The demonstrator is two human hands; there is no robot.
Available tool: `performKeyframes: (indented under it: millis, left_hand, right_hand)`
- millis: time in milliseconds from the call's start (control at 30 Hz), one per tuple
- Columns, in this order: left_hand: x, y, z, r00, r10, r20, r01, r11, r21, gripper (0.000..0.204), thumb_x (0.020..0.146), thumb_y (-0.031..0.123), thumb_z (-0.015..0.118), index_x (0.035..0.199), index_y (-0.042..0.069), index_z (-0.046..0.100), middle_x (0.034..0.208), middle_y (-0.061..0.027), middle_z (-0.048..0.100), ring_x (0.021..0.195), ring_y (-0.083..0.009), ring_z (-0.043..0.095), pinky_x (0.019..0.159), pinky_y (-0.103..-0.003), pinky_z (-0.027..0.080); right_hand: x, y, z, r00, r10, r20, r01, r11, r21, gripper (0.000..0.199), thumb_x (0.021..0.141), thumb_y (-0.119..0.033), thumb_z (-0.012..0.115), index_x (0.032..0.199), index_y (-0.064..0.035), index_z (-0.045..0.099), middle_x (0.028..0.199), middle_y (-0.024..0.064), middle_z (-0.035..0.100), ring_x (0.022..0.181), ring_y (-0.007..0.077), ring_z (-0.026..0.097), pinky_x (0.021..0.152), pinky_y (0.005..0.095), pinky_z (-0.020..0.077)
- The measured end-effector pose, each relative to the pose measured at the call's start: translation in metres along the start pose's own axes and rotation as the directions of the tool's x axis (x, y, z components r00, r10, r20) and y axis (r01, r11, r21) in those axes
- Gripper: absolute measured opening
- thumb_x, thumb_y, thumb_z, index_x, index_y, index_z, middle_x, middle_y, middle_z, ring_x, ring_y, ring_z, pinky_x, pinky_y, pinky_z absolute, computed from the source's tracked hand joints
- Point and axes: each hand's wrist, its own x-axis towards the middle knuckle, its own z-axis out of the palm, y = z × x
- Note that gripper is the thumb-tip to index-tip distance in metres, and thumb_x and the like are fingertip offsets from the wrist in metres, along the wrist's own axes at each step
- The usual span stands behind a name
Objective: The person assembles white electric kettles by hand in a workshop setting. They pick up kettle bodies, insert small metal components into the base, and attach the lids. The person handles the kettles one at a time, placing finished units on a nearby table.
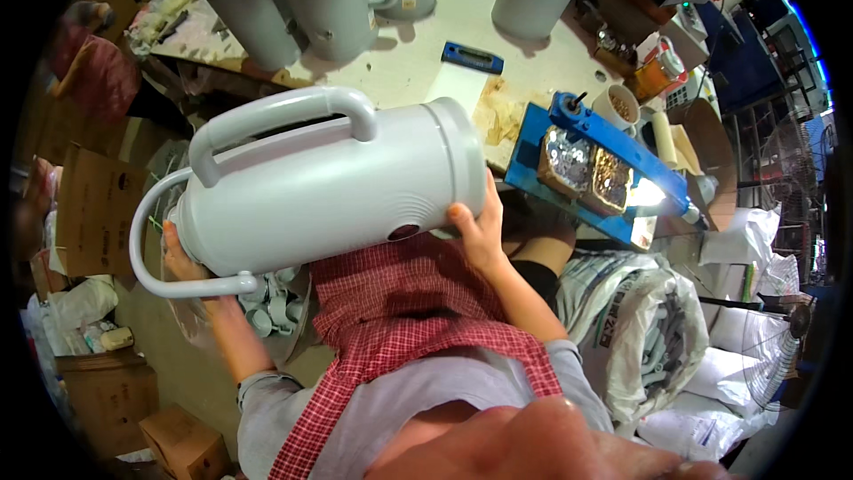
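A large light-grey thermos jug (329,191) lies on its side between my hands, above my lap. Its fixed side handle (275,111) faces the table, and a looped carrying handle (147,231) sticks out at its left end. My left hand (184,258) is closed around that end, partly hidden behind the jug and the loop. At the wider right end, my right hand (480,227) grips the rim with the thumb in front; its other fingers are mostly behind. A small dark oval badge (404,232) marks the jug's lower side.
Several grey jugs (324,9) stand on the worktable (418,53), near a blue spirit level (473,58). A blue bench tool (613,151) with small trays of metal parts sits right, beside a cup (616,107). A sack of grey parts (653,338) and cardboard boxes (107,209) flank me. Another person (98,71) is far left.
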Motion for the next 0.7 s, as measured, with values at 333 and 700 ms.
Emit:
performKeyframes:
  millis: [333, 700]
  left_hand:
    - [0.030, 0.003, 0.018, 0.947, 0.287, 0.145, -0.271, 0.955, -0.117, 0.059, 0.097, 0.045, 0.046, 0.106, -0.010, 0.067, 0.089, -0.0148, 0.069, 0.076, -0.0212, 0.065, 0.068, -0.033, 0.052]
    - [0.061, 0.065, 0.069, 0.362, 0.522, 0.772, -0.526, 0.798, -0.293, 0.063, 0.085, 0.047, 0.052, 0.092, -0.014, 0.063, 0.084, -0.0191, 0.067, 0.075, -0.0260, 0.062, 0.094, -0.041, 0.048]
  right_hand:
    - [0.001, 0.059, -0.006, 0.850, 0.410, 0.331, -0.515, 0.781, 0.355, 0.064, 0.098, -0.044, 0.055, 0.137, 0.0066, 0.048, 0.130, 0.0157, 0.057, 0.118, 0.0217, 0.053, 0.101, 0.0350, 0.0410]
    - [0.108, 0.111, -0.035, 0.983, -0.173, 0.068, 0.171, 0.697, -0.696, 0.038, 0.076, -0.025, 0.078, 0.109, -0.0076, 0.070, 0.095, 0.0115, 0.064, 0.093, 0.0341, 0.059, 0.082, 0.0445, 0.0484]
